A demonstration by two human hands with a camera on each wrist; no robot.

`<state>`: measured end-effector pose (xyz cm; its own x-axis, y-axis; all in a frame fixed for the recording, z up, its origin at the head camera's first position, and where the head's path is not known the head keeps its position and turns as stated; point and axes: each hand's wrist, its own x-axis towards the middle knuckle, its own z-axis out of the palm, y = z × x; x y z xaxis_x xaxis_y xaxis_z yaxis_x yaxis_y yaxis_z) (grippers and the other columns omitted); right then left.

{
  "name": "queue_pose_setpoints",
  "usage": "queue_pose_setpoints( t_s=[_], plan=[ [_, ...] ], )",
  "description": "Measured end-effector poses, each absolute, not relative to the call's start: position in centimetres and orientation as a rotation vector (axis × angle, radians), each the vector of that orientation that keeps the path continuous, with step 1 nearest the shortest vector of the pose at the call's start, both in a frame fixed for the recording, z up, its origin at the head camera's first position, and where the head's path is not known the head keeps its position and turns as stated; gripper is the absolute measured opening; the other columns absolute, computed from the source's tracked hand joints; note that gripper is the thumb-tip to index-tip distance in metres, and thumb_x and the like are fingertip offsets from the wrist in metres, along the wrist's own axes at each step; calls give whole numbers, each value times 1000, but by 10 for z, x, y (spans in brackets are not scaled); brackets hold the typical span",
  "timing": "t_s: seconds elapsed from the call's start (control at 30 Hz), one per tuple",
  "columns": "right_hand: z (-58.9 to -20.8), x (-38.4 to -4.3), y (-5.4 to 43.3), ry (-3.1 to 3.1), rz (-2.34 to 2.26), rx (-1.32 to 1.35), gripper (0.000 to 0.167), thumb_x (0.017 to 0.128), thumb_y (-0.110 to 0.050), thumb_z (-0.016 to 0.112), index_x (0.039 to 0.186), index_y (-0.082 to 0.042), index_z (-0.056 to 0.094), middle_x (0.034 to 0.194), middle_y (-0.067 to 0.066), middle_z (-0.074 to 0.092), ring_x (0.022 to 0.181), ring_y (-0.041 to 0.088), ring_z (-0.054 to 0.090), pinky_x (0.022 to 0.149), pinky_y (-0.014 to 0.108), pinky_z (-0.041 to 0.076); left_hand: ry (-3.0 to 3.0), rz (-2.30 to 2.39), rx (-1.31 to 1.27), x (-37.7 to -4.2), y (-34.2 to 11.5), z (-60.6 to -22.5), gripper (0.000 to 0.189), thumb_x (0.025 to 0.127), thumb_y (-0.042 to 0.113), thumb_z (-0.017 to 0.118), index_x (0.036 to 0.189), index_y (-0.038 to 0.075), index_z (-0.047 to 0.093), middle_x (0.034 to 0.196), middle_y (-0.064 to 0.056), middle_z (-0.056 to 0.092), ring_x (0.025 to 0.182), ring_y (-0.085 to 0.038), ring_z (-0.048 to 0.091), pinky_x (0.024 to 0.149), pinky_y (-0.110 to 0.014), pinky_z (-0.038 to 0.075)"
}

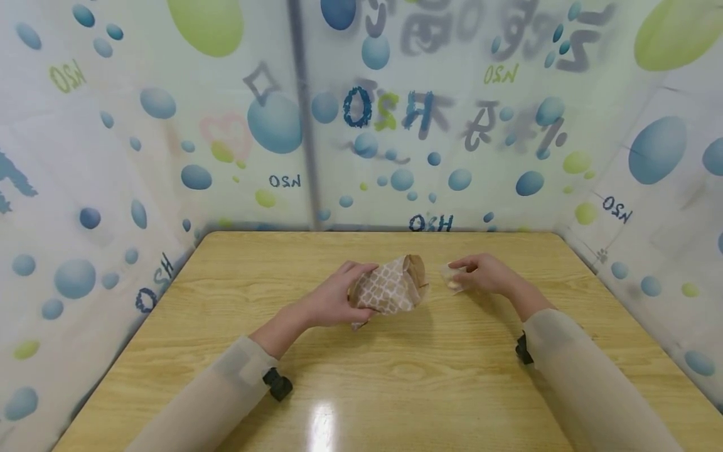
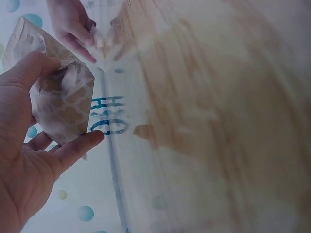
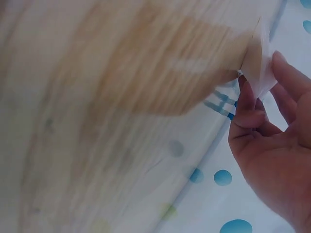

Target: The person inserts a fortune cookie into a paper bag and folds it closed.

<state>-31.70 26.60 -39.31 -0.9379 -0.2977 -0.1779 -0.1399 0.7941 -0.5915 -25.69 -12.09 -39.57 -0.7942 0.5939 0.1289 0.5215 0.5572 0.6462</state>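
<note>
A brown paper bag [image 1: 386, 290] with a white lattice pattern is in my left hand [image 1: 337, 296], tilted above the table. Thumb and fingers grip its lower end from opposite sides, while its gaping mouth faces right. In the left wrist view, the fingers curve round the crumpled bag [image 2: 63, 99]. To the right of the mouth, my right hand [image 1: 484, 275] pinches a small clear packet [image 1: 450, 277] with something pale yellow in it. The right wrist view shows this translucent packet [image 3: 261, 65] between thumb and fingers; its contents are too blurred to name.
Under both hands lies a glossy wood-grain table [image 1: 361, 389]. Patterned white sheeting [image 1: 361, 169] with blue and green spots rises behind its far edge and along both sides. Small black devices [image 1: 277, 383] hang at the sleeve cuffs.
</note>
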Motion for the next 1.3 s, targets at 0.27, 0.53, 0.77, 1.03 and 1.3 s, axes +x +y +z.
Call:
queue_pose_setpoints(
  t_s=[0.27,0.53,0.77,1.03,1.3],
  plan=[
    [-389,-305,269,2701,-816,-389,50,111,-31,66,153,-6,64,153,25,63,121,34,63,97,44,55,2688,1054,977,-258,-121,-396,93,91,24,89,169,14,40,151,-15,51,134,-28,56,113,-50,52],
    [-384,-286,277,2715,-896,-560,50,114,-22,60,157,3,56,158,32,57,129,44,67,95,47,61,2673,1075,983,-260,-121,-398,93,92,24,89,169,13,40,153,-16,50,137,-29,55,115,-52,52],
    [-371,-268,278,2739,-1067,-527,52,112,-26,65,159,-4,57,152,25,65,109,27,75,89,42,64,2670,1078,977,-260,-121,-398,93,92,25,89,170,13,38,154,-16,48,138,-30,55,118,-54,51],
    [-339,-245,265,2715,-1286,-510,49,108,-30,73,152,-10,67,144,18,72,96,12,75,81,27,62,2679,1072,969,-260,-121,-397,93,92,25,89,169,12,39,156,-17,48,139,-31,55,119,-55,50],
    [-323,-233,239,2741,-1218,-633,41,103,-34,79,140,-16,77,109,6,77,85,18,66,67,29,54,2683,1070,988,-260,-120,-399,93,91,24,89,169,12,39,154,-18,48,137,-31,55,117,-55,51]
  ],
)
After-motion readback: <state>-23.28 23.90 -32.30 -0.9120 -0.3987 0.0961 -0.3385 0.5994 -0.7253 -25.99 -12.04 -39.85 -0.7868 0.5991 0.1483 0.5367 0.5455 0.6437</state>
